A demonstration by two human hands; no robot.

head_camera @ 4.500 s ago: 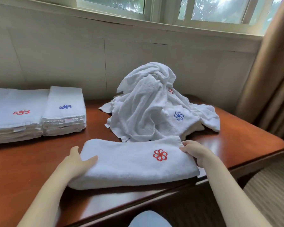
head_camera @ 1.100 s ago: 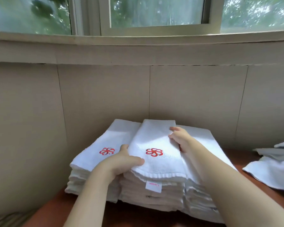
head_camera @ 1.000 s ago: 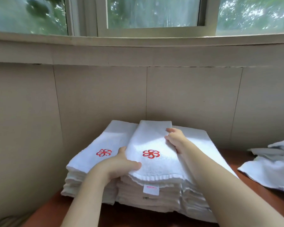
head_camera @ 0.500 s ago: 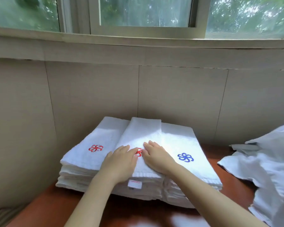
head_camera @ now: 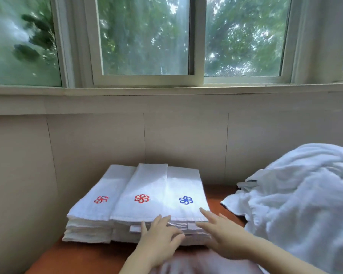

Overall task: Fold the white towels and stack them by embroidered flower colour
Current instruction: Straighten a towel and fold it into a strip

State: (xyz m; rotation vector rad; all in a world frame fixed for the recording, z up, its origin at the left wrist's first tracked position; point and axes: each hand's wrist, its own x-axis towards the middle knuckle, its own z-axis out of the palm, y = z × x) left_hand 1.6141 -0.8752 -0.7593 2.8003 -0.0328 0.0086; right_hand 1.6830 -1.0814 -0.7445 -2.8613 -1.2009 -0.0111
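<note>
**A:** what's on the table rn?

**B:** 3 folded stacks side by side, touching, backed up to the wall. left stack & mid stack are red-flowered on top, right stack is blue-flowered.

**A:** hands?

**B:** both at the near edge, fingers spread & relaxed, holding nothing. left hand is in front of the seam btwn mid & right stack, fingertips on the top edge. right hand is by the right stack's near corner. kinda blurry tho.

**A:** anything else?

**B:** big loose pile of unfolded towels on the right, w/ a strip of bare table btwn it & the stacks. window above, green trees outside.
</note>
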